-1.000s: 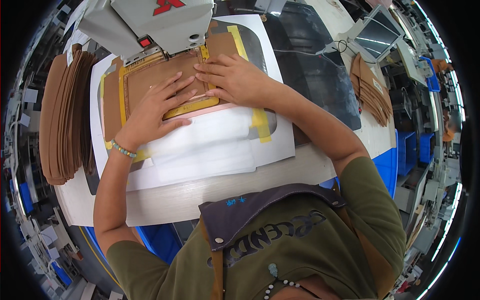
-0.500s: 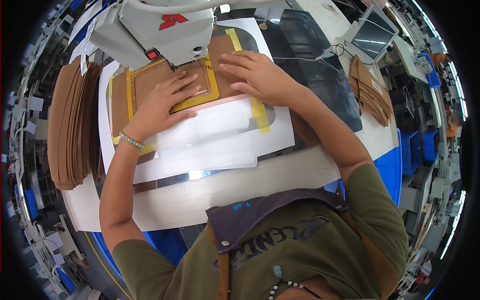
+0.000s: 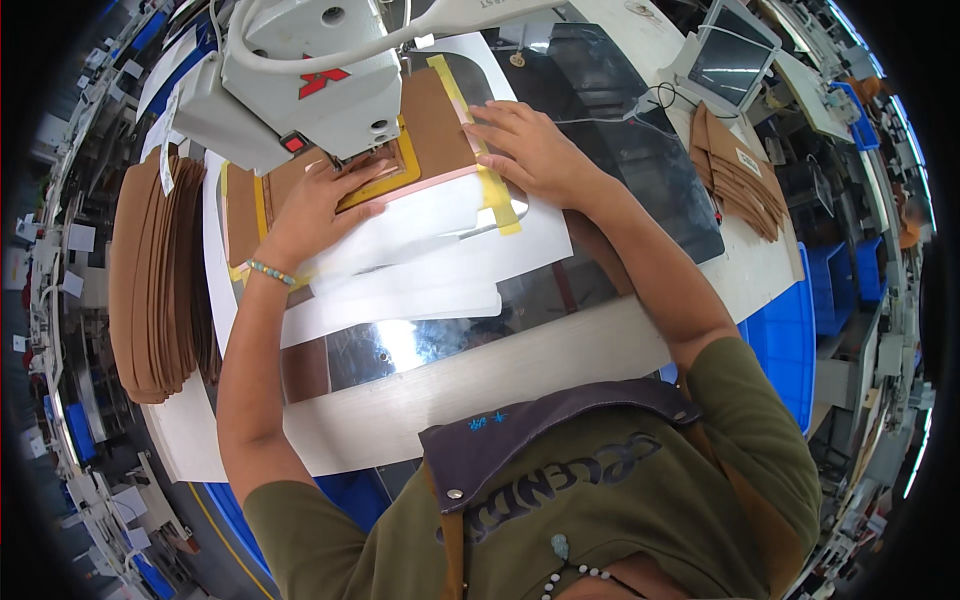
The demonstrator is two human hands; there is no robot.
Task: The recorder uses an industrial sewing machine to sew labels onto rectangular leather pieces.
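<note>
A brown panel (image 3: 440,122) lies on a white sheet (image 3: 545,225), under the head of a white sewing machine (image 3: 300,85). On the panel sits a yellow rectangular frame (image 3: 408,160), partly hidden by the machine. My left hand (image 3: 318,212) rests flat on the frame and panel, fingers reaching close to the needle area, with nothing gripped. At the panel's right edge my right hand (image 3: 535,155) lies with its fingers spread, touching by a strip of yellow tape (image 3: 500,205). White translucent material (image 3: 400,250) lies along the panel's near side.
Brown panels stand in a thick stack (image 3: 155,290) at the left. To the right are a smaller pile of brown pieces (image 3: 735,170) and a screen (image 3: 735,55) with cables. A blue bin (image 3: 785,340) stands below the table's right edge.
The panel, frame and white sheet have slid away from me under the machine, baring more glossy table surface. My left hand has travelled with them; my right fingers now touch the panel's taped edge.
</note>
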